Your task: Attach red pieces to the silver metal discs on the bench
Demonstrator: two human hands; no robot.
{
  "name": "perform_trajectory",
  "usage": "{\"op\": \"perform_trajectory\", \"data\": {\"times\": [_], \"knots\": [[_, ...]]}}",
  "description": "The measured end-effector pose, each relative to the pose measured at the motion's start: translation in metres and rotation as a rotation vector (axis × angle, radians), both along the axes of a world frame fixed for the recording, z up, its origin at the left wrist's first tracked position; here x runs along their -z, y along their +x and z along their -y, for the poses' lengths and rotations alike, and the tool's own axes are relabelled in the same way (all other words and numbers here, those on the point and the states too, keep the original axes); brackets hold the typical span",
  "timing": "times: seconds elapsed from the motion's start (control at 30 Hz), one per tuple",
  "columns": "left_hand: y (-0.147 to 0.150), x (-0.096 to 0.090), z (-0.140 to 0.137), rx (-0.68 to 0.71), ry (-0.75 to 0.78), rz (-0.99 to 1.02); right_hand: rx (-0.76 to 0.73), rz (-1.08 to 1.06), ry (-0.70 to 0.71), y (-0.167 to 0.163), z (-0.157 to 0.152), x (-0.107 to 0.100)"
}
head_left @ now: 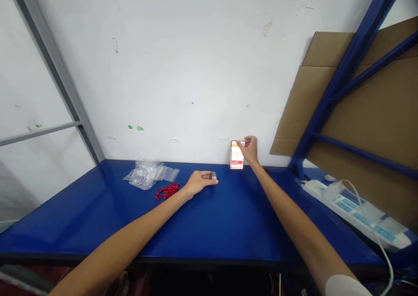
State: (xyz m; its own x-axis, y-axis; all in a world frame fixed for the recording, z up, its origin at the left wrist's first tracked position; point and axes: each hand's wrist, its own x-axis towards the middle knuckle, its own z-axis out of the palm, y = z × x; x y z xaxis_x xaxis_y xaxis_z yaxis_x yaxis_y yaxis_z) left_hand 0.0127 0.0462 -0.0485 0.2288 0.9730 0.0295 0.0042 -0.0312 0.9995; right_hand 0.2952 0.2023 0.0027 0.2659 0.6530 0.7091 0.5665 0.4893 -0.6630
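My left hand (199, 182) rests near the middle of the blue table, its thumb and fingers closed around a small object with a clear or silvery end (213, 175); its kind is too small to make out. At the back of the table a smartphone (237, 156) with a lit screen stands upright against the wall. My right hand (251, 149) grips the phone's upper right edge between thumb and fingers. Left of my left hand lies a bunch of red cords (167, 191). Behind the cords is a pile of clear plastic bags (146, 173).
The blue table (209, 230) meets a white wall (196, 69). On the right stand a blue metal frame (329, 100), cardboard sheets (303, 100) and a white power strip (355, 215) with a white cable (372, 226). A grey metal post (58, 69) rises at the left.
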Motion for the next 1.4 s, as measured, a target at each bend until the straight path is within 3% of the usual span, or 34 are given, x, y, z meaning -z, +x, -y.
{"op": "perform_trajectory", "data": {"times": [0.6, 1.4], "knots": [[-0.001, 0.001, 0.000, 0.012, 0.054, -0.043, -0.186, -0.002, 0.117, 0.012, -0.006, 0.020], [0.002, -0.005, 0.004, -0.004, 0.050, -0.061, -0.195, 0.001, 0.123, 0.015, -0.012, 0.024]]}}
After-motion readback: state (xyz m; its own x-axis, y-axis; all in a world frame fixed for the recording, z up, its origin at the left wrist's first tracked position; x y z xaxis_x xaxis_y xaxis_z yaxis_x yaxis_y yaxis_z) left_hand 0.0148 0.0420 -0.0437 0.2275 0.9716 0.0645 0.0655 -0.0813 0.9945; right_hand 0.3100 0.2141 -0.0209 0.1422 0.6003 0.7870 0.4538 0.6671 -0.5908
